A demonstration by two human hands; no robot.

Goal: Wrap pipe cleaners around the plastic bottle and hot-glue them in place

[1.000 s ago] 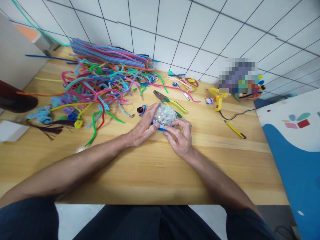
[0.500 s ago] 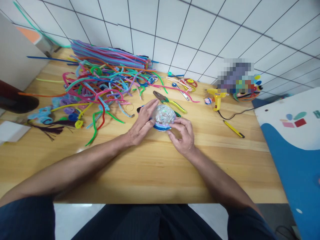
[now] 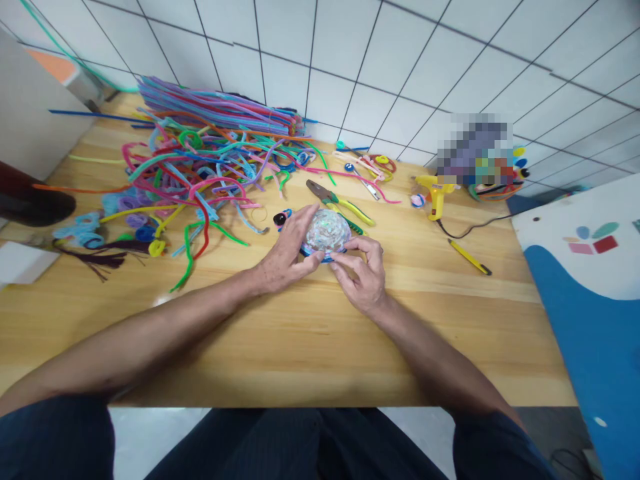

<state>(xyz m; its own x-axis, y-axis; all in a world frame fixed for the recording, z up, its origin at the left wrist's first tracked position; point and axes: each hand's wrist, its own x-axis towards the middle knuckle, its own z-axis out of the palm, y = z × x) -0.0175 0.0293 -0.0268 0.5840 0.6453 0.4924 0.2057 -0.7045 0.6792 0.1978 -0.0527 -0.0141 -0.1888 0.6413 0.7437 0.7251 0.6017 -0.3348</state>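
Between my two hands is a round dome (image 3: 327, 230), silvery and crinkled on top, with a blue and purple fuzzy rim that looks made of pipe cleaners. My left hand (image 3: 289, 253) curves along its left side, the thumb pressed to the front rim. On the right front edge, my right hand (image 3: 364, 270) grips the rim between thumb and fingers. Pliers (image 3: 340, 202) with green and yellow handles lie just behind the dome. A small piece with a black ball (image 3: 281, 219) sits beyond my left hand. The dome's underside is hidden.
Tangled pipe cleaners (image 3: 200, 173) cover the table's left rear, with a straight bundle (image 3: 215, 107) by the tiled wall. To the right are a yellow glue gun (image 3: 436, 197) with its cord and a yellow utility knife (image 3: 470, 257). Scissors (image 3: 367, 183) lie near the wall.
The dome has tipped so more of its silvery top faces me. My left thumb has moved right along the front rim, and the black-ball piece shows more fully.
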